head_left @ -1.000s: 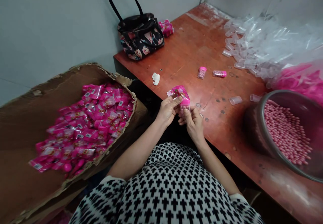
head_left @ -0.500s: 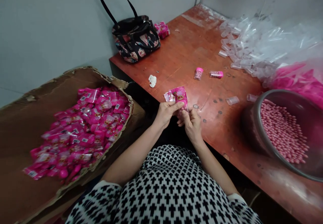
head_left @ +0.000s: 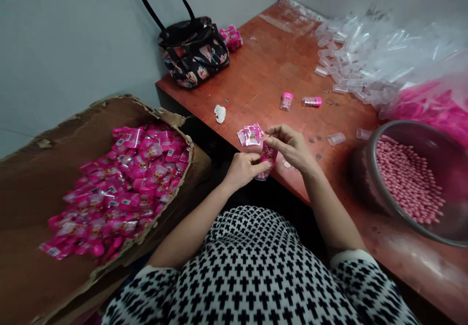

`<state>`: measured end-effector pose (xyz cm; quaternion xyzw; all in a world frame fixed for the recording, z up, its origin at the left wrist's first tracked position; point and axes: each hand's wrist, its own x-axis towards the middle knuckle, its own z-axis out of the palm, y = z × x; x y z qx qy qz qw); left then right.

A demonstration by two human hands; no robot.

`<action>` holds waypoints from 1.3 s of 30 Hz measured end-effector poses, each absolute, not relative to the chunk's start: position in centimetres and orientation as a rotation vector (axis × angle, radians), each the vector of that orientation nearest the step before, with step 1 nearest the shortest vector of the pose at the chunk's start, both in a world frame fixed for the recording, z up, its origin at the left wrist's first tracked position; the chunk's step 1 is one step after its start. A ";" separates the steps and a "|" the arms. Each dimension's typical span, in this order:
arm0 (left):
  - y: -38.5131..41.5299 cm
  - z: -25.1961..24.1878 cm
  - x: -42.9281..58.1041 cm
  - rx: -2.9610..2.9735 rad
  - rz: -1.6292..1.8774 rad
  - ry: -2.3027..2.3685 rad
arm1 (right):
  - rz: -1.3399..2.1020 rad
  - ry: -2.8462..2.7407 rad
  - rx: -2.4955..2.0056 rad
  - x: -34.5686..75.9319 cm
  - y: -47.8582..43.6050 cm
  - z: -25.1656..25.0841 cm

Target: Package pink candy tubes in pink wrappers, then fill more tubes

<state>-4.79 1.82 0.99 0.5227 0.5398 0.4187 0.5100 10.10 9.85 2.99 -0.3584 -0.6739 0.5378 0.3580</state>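
Grip had changed: left hand (head_left: 240, 172) clamped the bottle (head_left: 262, 175), apparently as sole support; right hand (head_left: 290, 148) had moved up, fingertips pinched on the wrapper (head_left: 269, 152) at its top.

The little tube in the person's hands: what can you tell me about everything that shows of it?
The little tube looks like clear plastic, with pink beads showing through its lower end. A bright pink printed wrapper covers the rest, hiding its top. It tilts a little, at the near edge of the table. The left hand grips it; the right hand has its fingertips at the wrapper's top.
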 end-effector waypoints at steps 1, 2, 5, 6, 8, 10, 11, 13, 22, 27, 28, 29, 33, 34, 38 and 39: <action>1.7 0.9 -4.7 1.245 1.012 1.302 | 1.375 -1.727 -0.923 9.7 10.1 3.0; 1.6 0.8 -4.6 1.205 1.022 1.289 | 1.328 -1.701 -0.941 9.4 10.2 2.8; 1.6 0.1 -4.5 0.969 1.103 1.204 | 1.125 -1.559 -1.030 8.5 9.8 1.7; 1.7 -0.2 -4.5 0.876 1.146 1.173 | 1.075 -1.495 -1.057 8.4 9.3 1.3; 1.9 -0.7 -4.7 0.688 1.259 1.119 | 1.045 -1.365 -1.095 8.4 8.0 0.5; 2.3 -1.0 -4.8 0.523 1.368 1.065 | 1.180 -1.274 -1.117 8.6 6.3 -0.2; 2.5 -1.0 -4.8 0.457 1.408 1.039 | 1.307 -1.239 -1.124 8.7 5.4 -0.5; 2.9 -1.0 -4.8 0.376 1.438 0.995 | 1.564 -1.156 -1.120 8.7 3.9 -1.0; 3.7 -0.4 -4.4 0.285 1.411 0.942 | 1.669 -0.995 -1.059 8.1 3.0 -1.6; 3.3 -0.7 -4.1 0.326 1.321 0.930 | 1.674 -0.931 -1.041 8.4 3.6 -1.6; 3.1 -0.8 -3.9 0.329 1.301 0.921 | 1.666 -0.920 -1.044 8.5 3.9 -1.7; 3.0 -0.9 -3.7 0.329 1.287 0.909 | 1.655 -0.921 -1.050 8.5 4.2 -1.8; 2.1 -0.7 -3.7 0.342 1.238 0.851 | 1.673 -1.049 -1.048 8.4 5.1 -1.9; 1.6 -0.4 -4.0 0.348 1.243 0.848 | 1.698 -1.088 -1.030 8.3 5.2 -1.8; -0.9 1.0 -7.0 0.307 1.601 0.959 | 1.709 -1.185 -0.991 8.4 5.5 -1.1; -1.4 1.1 -7.9 0.287 1.735 1.027 | 1.674 -1.190 -1.010 8.5 5.7 -0.9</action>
